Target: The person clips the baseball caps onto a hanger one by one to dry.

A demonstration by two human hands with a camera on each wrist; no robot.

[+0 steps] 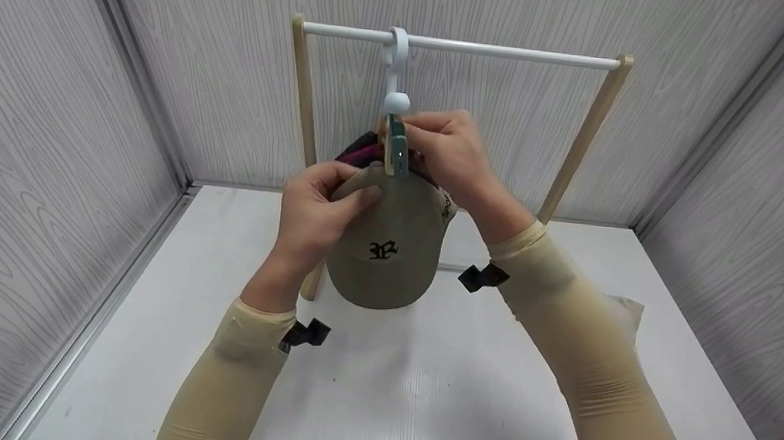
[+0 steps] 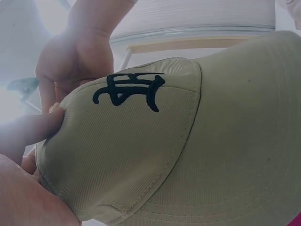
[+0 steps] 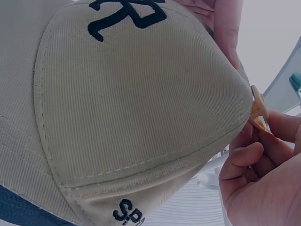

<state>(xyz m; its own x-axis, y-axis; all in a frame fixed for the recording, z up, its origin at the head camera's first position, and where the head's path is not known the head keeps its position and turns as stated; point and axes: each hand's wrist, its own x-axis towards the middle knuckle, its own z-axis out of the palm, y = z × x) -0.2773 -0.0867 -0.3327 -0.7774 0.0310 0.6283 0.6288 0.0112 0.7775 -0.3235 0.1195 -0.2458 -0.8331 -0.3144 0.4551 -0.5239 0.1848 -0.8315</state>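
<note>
A khaki baseball cap (image 1: 385,275) with black embroidered lettering hangs brim down below a white hook (image 1: 398,55) on a rod. My left hand (image 1: 314,204) pinches the crown's upper left edge, thumb on the front and fingers behind. At the top of the cap my right hand (image 1: 455,152) pinches a small tan clip (image 3: 257,113) between thumb and fingers. A teal clip (image 1: 397,151) stands in front, overlapping the cap's top in the head view. Behind the khaki cap show a dark cap with magenta (image 1: 362,152), mostly hidden, and white fabric with black lettering (image 1: 448,209).
The rack has a white rod (image 1: 507,51) and wooden legs (image 1: 587,137) and stands on a white table (image 1: 379,398). Wood-grain panels (image 1: 38,154) enclose it. A pale grey fabric piece (image 1: 627,312) lies partly behind my right forearm.
</note>
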